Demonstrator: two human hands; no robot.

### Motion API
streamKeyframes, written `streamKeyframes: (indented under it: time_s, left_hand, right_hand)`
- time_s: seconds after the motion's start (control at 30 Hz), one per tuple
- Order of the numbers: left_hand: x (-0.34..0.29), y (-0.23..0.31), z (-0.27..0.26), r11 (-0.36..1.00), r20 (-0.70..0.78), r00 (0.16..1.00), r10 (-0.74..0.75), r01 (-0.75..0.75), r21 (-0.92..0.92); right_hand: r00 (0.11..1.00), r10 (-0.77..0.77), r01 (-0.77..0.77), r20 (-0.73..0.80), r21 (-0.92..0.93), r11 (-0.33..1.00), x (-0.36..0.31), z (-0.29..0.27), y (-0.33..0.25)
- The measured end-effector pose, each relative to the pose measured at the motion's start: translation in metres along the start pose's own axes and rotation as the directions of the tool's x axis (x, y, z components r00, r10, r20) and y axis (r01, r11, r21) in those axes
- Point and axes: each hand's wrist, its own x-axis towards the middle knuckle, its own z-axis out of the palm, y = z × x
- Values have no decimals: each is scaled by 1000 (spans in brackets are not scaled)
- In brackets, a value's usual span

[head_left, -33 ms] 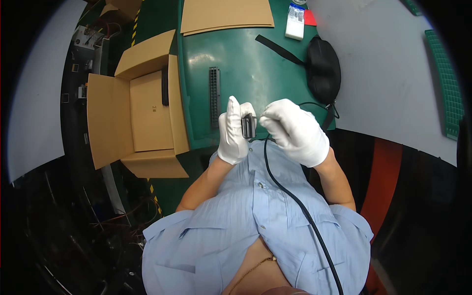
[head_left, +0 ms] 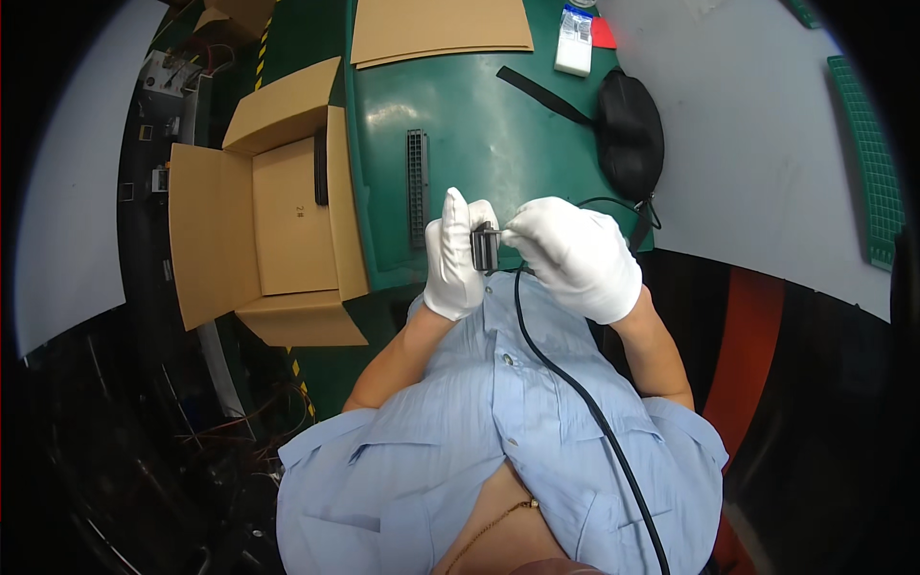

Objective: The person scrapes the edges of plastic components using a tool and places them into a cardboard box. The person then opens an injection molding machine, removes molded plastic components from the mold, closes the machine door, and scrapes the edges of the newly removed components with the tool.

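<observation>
My left hand [head_left: 450, 264], in a white glove, is closed around a small black slotted block [head_left: 485, 253] held in front of my shirt, with the thumb pointing up. Close beside it on the right, my right hand [head_left: 578, 261], also white-gloved, has its thumb and fingertips pinched together. A thin metallic pin-like piece [head_left: 493, 232] runs from those fingertips to the top of the block; its exact kind is too small to tell. Beyond my left hand, a long black strip with a row of square cells [head_left: 416, 182] lies on the green table [head_left: 479, 115].
An opened cardboard box [head_left: 287, 230] stands left of the table, a dark strip inside it. Flat cardboard sheets [head_left: 441, 29] lie at the far edge. A black pouch [head_left: 631, 134] and a white packet [head_left: 574, 48] are on the right. A black cable [head_left: 585, 402] crosses my shirt.
My right hand has shifted very slightly, and the thin metallic piece between its fingertips and the block shows more clearly. My left hand and the block stay in place.
</observation>
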Motion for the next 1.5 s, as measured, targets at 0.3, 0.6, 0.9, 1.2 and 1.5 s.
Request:
streamKeyframes:
  time_s: [0.3,0.6,0.9,1.2,1.5]
  left_hand:
    - [-2,-5,-2,996,48,997,65,-68,64]
    - [-4,2,0,986,93,991,99,-110,123]
    - [-7,-5,-5,973,31,984,173,-176,149]
    - [7,15,-49,765,-211,959,-187,7,-644]
    - [5,26,-90,474,-279,836,-472,-26,-880]
  right_hand:
    - [963,-196,229,185,-179,957,-21,-1,-8]
    - [986,-127,146,108,-192,971,-14,-10,-6]
    - [967,-178,150,-182,-157,976,4,19,25]
    - [953,3,163,304,-518,840,12,128,198]
    - [748,557,-654,360,262,709,21,123,155]
